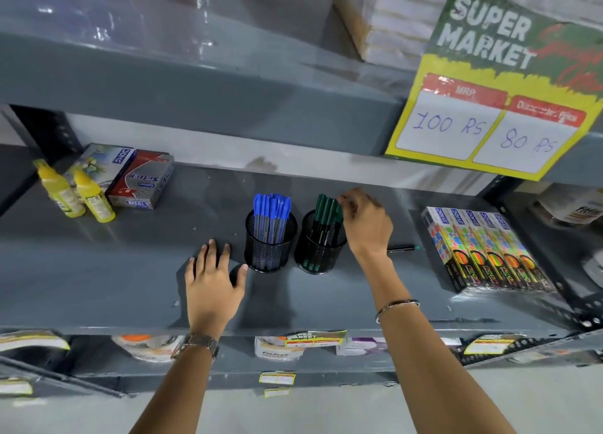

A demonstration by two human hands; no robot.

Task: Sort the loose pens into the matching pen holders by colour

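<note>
Two black mesh pen holders stand side by side on the grey shelf [98, 270]. The left holder [270, 247] is full of blue pens [271, 210]. The right holder [318, 249] contains several green pens [326, 210]. My right hand [367, 221] is over the right holder, fingertips pinched on the cap of a green pen at its rim. My left hand [213, 278] lies flat on the shelf, fingers spread, just left of the blue holder. One loose green pen [402, 247] lies on the shelf right of my right wrist.
Two yellow bottles [75, 193] and two boxes [130, 177] stand at the shelf's far left. Packs of neon markers [483, 247] lie at the right. A price sign [499, 84] hangs from the shelf above. Steel uprights flank both sides.
</note>
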